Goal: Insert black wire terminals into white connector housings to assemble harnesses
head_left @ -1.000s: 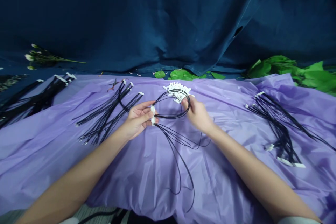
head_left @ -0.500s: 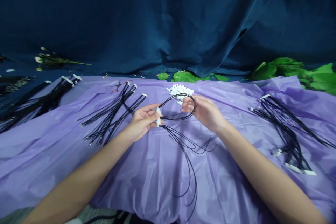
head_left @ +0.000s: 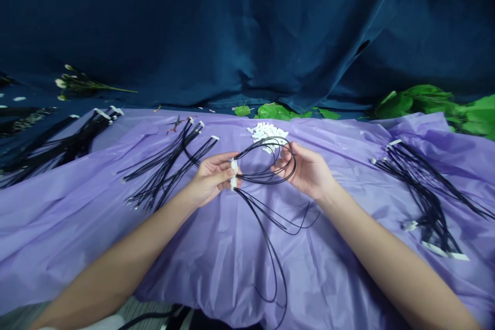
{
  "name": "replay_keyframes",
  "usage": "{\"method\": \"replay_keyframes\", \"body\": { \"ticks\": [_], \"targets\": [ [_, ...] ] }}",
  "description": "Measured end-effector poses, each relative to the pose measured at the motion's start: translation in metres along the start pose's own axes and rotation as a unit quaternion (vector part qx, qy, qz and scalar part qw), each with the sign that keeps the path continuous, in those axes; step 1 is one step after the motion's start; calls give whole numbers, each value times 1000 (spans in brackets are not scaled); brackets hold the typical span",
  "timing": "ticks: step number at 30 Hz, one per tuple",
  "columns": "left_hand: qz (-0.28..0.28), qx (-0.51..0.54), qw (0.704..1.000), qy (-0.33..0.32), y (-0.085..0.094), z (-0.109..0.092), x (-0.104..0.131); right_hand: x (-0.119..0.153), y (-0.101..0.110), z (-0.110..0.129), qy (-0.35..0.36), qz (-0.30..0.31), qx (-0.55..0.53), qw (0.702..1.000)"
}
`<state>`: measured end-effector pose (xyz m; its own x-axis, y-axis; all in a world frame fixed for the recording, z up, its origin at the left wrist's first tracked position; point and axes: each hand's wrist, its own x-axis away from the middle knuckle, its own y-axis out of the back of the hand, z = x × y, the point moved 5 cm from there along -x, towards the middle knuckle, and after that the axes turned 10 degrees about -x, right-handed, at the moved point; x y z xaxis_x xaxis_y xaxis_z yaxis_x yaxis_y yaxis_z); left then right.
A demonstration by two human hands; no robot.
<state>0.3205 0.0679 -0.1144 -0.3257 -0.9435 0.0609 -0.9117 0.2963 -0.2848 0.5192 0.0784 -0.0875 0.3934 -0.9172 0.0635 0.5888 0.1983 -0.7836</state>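
Pinched between the thumb and fingers of my left hand are white plastic connectors with thin black wires. Some of these black wires curve rightward into a loop and back. My right hand has its fingers curled around the far bend of that loop. More loose wires hang from the lower connector end over the purple sheet. Just behind the loop lies a pile of small white connector pieces.
Bundles of black wires with white connectors lie at left, far left and right. Small reddish scissors rest behind the left bundle. Green leaves and a flower stem lie along the dark blue curtain.
My right hand has moved slightly right, and its fingers have curled in on the wire loop, which is stretched wider. My left hand keeps its pinch on the connectors.
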Motion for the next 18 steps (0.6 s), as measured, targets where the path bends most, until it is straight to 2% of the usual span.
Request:
{"method": "replay_keyframes", "body": {
  "ticks": [3,7,9,10,12,13,15,18],
  "targets": [
    [3,15,1000,-3,2,1,0,-1,3,-2,27,-19,87,996],
    [8,34,999,-15,1,0,1,-3,13,-9,87,-50,260,960],
    [9,37,999,-16,0,-1,1,-1,16,-9,154,-72,331,928],
    [10,37,999,-15,-1,0,1,1,15,-7,202,-78,377,900],
    [11,36,999,-12,-3,0,1,6,8,-5,269,-54,447,851],
    [11,37,999,-12,-3,0,1,6,5,-5,276,-28,464,841],
    [8,41,999,-14,-3,0,0,5,1,-8,232,31,437,869],
    [10,41,999,-20,-1,-1,0,1,2,-11,104,88,295,946]
  ]
}}
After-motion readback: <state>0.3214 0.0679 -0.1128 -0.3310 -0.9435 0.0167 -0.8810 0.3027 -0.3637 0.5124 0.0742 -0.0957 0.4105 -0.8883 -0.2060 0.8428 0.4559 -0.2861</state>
